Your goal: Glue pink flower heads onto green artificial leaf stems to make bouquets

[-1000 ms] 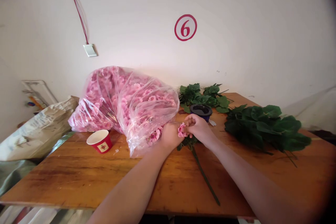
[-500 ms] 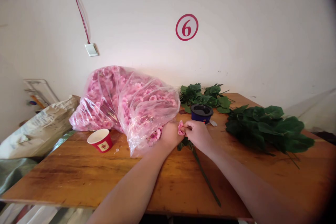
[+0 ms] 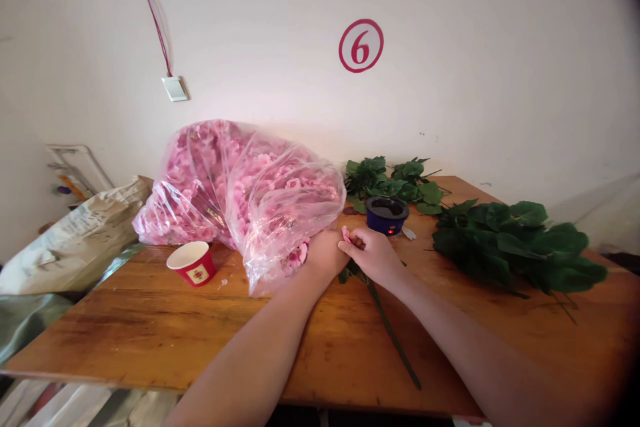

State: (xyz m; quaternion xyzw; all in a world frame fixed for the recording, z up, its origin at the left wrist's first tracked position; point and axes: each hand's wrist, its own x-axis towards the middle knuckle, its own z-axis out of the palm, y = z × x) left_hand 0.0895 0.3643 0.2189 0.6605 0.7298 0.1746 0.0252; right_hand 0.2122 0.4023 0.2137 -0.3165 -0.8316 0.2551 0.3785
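Between the fingertips of my right hand (image 3: 367, 250) is a small pink flower (image 3: 346, 234), seen partly edge-on. My left hand (image 3: 327, 250) is right beside it, back turned to the camera, its fingers hidden. Under both hands lies a green leafy stem (image 3: 393, 333), its bare end pointing toward the table's front edge. A dark blue pot (image 3: 387, 215) with a black rim and a red light stands just behind my right hand. To the left, a clear plastic bag (image 3: 285, 193) full of pink flowers reaches close to my left wrist.
A red paper cup (image 3: 191, 264) stands on the wooden table (image 3: 165, 327) at the left. Green leaves (image 3: 520, 247) lie at the right, with another leafy bunch (image 3: 385, 180) behind the pot. A white sack (image 3: 75, 240) is left of the table.
The pink flower has turned and shows less between my right fingers. My right hand has shifted slightly, uncovering more of the pot's front. The whole view has tilted a little.
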